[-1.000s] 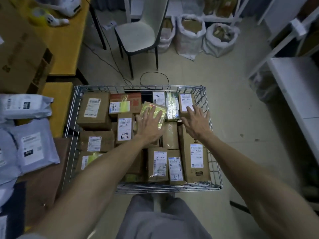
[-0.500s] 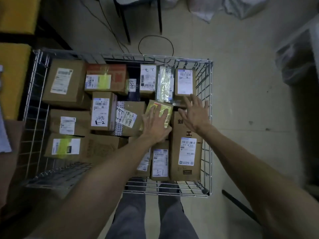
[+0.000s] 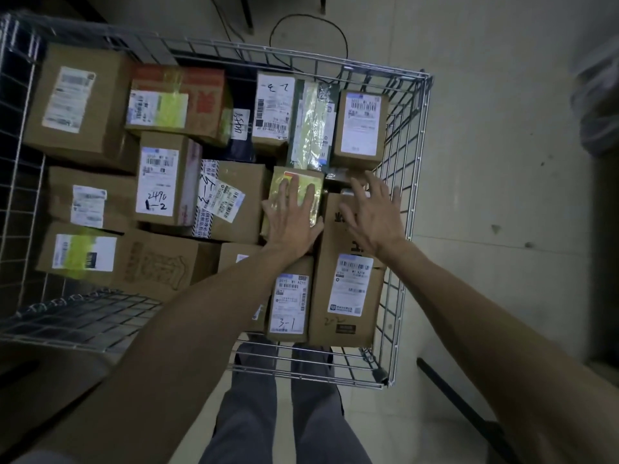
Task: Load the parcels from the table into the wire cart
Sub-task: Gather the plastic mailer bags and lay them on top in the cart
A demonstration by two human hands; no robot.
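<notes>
Left hand lies flat, fingers straight and a little apart, pressed on top of a yellow-wrapped parcel in the right half of the wire cart. Right hand is spread wide beside it, holding nothing, over the upper end of a tall brown box; whether the palm touches the cardboard I cannot tell. Nearest of all, grey trousers show below the cart's near rail, with both bare forearms reaching forward over it. Just past the rail a narrow box marked 3-1 stands against the tall brown box. To the left lie more cartons, among them a plain printed carton and a box marked 2490. Along the far wall sit a large brown box at the left, a red-printed box, a white-labelled box, a green and yellow packet and a small box in the far right corner. Beyond the cart a black cable loops on the pale floor.
</notes>
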